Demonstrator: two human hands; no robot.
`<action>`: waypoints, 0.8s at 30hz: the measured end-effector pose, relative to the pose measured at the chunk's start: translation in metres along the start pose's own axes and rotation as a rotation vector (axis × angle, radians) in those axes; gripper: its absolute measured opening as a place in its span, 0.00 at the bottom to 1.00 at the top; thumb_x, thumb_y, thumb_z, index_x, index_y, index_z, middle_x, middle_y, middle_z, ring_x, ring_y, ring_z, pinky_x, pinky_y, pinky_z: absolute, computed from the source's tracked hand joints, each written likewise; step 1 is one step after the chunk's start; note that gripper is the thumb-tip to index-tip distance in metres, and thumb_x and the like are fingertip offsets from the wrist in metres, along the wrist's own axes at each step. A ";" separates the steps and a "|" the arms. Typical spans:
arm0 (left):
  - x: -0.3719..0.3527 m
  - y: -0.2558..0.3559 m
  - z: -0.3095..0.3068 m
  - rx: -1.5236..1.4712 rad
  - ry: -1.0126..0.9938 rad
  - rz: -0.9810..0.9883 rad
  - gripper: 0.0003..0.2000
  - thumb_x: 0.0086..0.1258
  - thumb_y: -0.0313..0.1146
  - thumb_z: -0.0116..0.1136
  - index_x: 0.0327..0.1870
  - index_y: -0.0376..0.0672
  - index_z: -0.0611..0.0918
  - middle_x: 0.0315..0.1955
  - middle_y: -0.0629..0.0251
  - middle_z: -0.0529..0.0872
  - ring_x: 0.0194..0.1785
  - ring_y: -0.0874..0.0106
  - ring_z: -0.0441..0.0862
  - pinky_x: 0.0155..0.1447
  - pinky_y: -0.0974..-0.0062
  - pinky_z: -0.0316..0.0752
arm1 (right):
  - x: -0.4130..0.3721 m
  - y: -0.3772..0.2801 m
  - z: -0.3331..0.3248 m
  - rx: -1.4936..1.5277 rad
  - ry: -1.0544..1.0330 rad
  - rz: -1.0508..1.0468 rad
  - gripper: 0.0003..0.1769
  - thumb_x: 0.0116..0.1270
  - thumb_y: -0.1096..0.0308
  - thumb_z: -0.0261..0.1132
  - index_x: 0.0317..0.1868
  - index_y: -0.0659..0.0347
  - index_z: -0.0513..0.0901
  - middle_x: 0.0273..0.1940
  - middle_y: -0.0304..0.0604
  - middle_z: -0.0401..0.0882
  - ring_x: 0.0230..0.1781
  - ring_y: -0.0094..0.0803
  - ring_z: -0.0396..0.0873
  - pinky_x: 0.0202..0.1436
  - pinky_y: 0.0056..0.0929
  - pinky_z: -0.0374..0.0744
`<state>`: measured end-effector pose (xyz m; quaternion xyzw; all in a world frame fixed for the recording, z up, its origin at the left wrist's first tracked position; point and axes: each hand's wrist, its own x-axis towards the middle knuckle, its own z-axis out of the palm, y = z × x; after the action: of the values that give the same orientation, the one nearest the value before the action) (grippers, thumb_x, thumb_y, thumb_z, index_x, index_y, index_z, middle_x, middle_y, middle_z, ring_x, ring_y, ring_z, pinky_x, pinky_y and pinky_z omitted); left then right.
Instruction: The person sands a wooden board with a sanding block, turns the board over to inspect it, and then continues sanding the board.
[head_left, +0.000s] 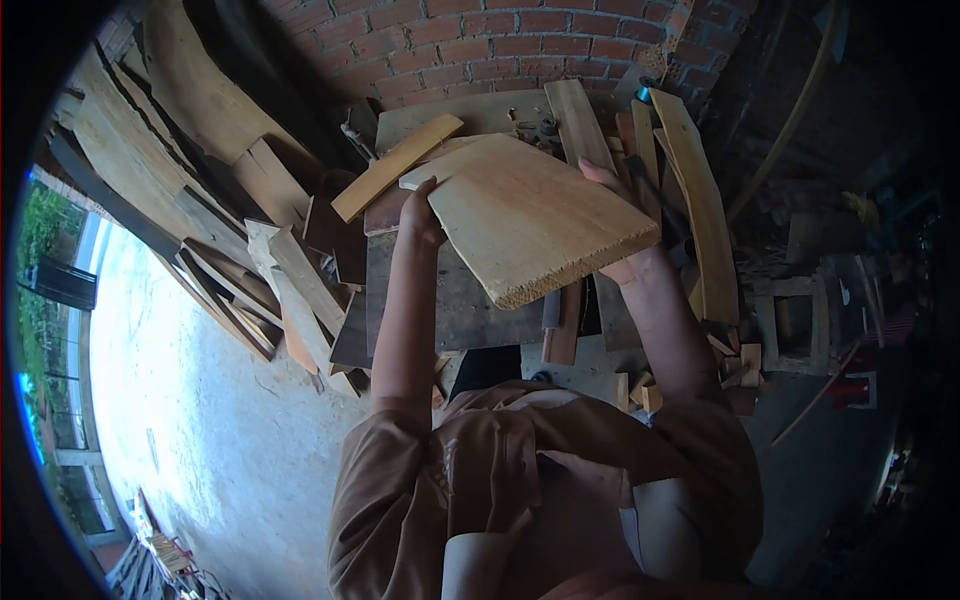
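Observation:
A wide, thick wooden board is held up in front of me, its rough sawn end turned toward my body. My left hand grips its left edge, the thumb at the rim and the other fingers mostly hidden. On the opposite side, my right hand holds the right edge from beside and below, with part of it covered by the board. Below the board is a dark wooden workbench. A narrow wooden strip lies just beyond my left hand.
Long planks lean in a stack at the left. More boards stand at the right of the bench, with small wood offcuts on the floor beneath. A brick wall rises behind the bench. Concrete floor stretches to the left.

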<state>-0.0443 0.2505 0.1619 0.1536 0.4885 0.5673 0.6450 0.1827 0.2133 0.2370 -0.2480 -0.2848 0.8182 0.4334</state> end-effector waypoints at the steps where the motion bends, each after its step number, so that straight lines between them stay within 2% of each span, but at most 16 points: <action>1: -0.001 0.000 0.000 0.005 -0.002 0.002 0.22 0.72 0.39 0.33 0.58 0.30 0.64 0.52 0.48 0.74 0.55 0.57 0.73 0.59 0.61 0.69 | 0.002 0.000 -0.003 0.013 -0.004 0.021 0.27 0.63 0.55 0.57 0.56 0.64 0.68 0.50 0.45 0.73 0.50 0.29 0.73 0.53 0.30 0.72; 5: 0.005 -0.006 -0.006 0.018 -0.005 0.023 0.22 0.72 0.40 0.34 0.58 0.30 0.64 0.52 0.48 0.74 0.55 0.57 0.73 0.58 0.61 0.70 | -0.002 -0.001 -0.004 0.022 -0.070 0.071 0.26 0.64 0.55 0.57 0.56 0.63 0.68 0.48 0.46 0.73 0.47 0.30 0.75 0.52 0.28 0.73; 6: 0.016 -0.016 -0.016 -0.046 -0.071 0.006 0.22 0.71 0.39 0.34 0.59 0.29 0.63 0.52 0.47 0.73 0.56 0.56 0.73 0.59 0.60 0.69 | -0.005 -0.001 -0.006 0.023 -0.070 0.069 0.26 0.64 0.55 0.57 0.56 0.63 0.68 0.48 0.46 0.73 0.47 0.30 0.75 0.52 0.28 0.73; 8: 0.030 -0.031 -0.028 -0.104 -0.141 -0.011 0.22 0.71 0.38 0.34 0.59 0.29 0.62 0.53 0.46 0.73 0.56 0.56 0.72 0.59 0.59 0.69 | -0.016 -0.001 -0.010 -0.100 0.128 0.163 0.23 0.65 0.58 0.55 0.57 0.62 0.68 0.49 0.45 0.74 0.47 0.29 0.76 0.52 0.27 0.73; 10: 0.023 -0.046 -0.023 -0.280 -0.161 -0.065 0.22 0.70 0.35 0.35 0.60 0.29 0.60 0.54 0.45 0.70 0.57 0.53 0.71 0.59 0.57 0.68 | -0.031 0.006 -0.033 -0.050 0.080 0.215 0.21 0.66 0.60 0.54 0.56 0.62 0.69 0.49 0.44 0.74 0.46 0.27 0.76 0.51 0.26 0.73; 12: 0.016 -0.066 -0.015 -0.245 -0.128 -0.030 0.22 0.69 0.33 0.36 0.60 0.29 0.58 0.56 0.44 0.68 0.59 0.52 0.69 0.61 0.56 0.66 | -0.049 0.018 -0.055 -0.006 0.032 0.279 0.19 0.67 0.62 0.52 0.55 0.62 0.70 0.49 0.42 0.75 0.46 0.25 0.76 0.51 0.25 0.73; 14: 0.026 -0.093 -0.017 -0.249 -0.149 -0.004 0.22 0.70 0.33 0.36 0.60 0.28 0.58 0.56 0.43 0.68 0.59 0.54 0.68 0.62 0.58 0.66 | -0.065 0.027 -0.072 -0.090 0.235 0.161 0.20 0.69 0.60 0.49 0.56 0.61 0.71 0.49 0.42 0.77 0.46 0.25 0.77 0.48 0.25 0.74; 15: 0.027 -0.103 -0.016 -0.247 -0.153 0.011 0.22 0.70 0.33 0.36 0.60 0.28 0.58 0.56 0.43 0.68 0.59 0.54 0.68 0.62 0.59 0.66 | -0.068 0.028 -0.085 -0.090 0.240 0.162 0.20 0.69 0.60 0.49 0.56 0.61 0.71 0.49 0.42 0.77 0.46 0.25 0.77 0.48 0.25 0.74; 17: 0.019 -0.111 -0.012 -0.231 -0.135 -0.023 0.21 0.71 0.34 0.37 0.60 0.28 0.59 0.55 0.45 0.69 0.58 0.56 0.70 0.61 0.59 0.67 | -0.076 0.031 -0.113 -0.322 0.265 0.260 0.20 0.70 0.61 0.49 0.57 0.61 0.70 0.50 0.41 0.76 0.47 0.25 0.76 0.49 0.25 0.74; 19: 0.019 -0.118 -0.010 -0.246 -0.209 -0.023 0.22 0.69 0.30 0.39 0.60 0.26 0.58 0.55 0.44 0.68 0.58 0.55 0.69 0.62 0.61 0.66 | -0.081 0.041 -0.138 -0.391 0.276 0.297 0.20 0.70 0.60 0.49 0.57 0.62 0.70 0.50 0.40 0.76 0.47 0.24 0.76 0.50 0.24 0.73; 21: 0.023 -0.118 -0.007 -0.278 -0.215 -0.025 0.20 0.69 0.28 0.39 0.59 0.27 0.60 0.53 0.44 0.70 0.56 0.55 0.71 0.60 0.61 0.68 | -0.086 0.048 -0.149 -0.460 0.284 0.334 0.20 0.70 0.59 0.50 0.57 0.62 0.70 0.50 0.38 0.75 0.47 0.23 0.75 0.51 0.23 0.72; 23: 0.008 -0.104 0.005 -0.160 -0.150 0.036 0.18 0.69 0.28 0.39 0.57 0.27 0.62 0.52 0.45 0.71 0.54 0.56 0.74 0.57 0.62 0.71 | -0.088 0.058 -0.146 -0.319 0.274 0.293 0.19 0.71 0.59 0.49 0.56 0.61 0.71 0.49 0.38 0.76 0.47 0.24 0.75 0.50 0.23 0.73; 24: 0.008 -0.102 0.008 -0.142 -0.122 0.086 0.16 0.68 0.28 0.42 0.53 0.29 0.67 0.45 0.48 0.77 0.46 0.61 0.78 0.49 0.66 0.76 | -0.088 0.062 -0.145 -0.313 0.290 0.264 0.19 0.71 0.59 0.49 0.54 0.63 0.72 0.48 0.39 0.76 0.47 0.23 0.75 0.50 0.23 0.73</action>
<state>0.0205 0.2292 0.0848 0.1625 0.3999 0.6170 0.6579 0.2865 0.1459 0.1050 -0.4619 -0.3082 0.7695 0.3155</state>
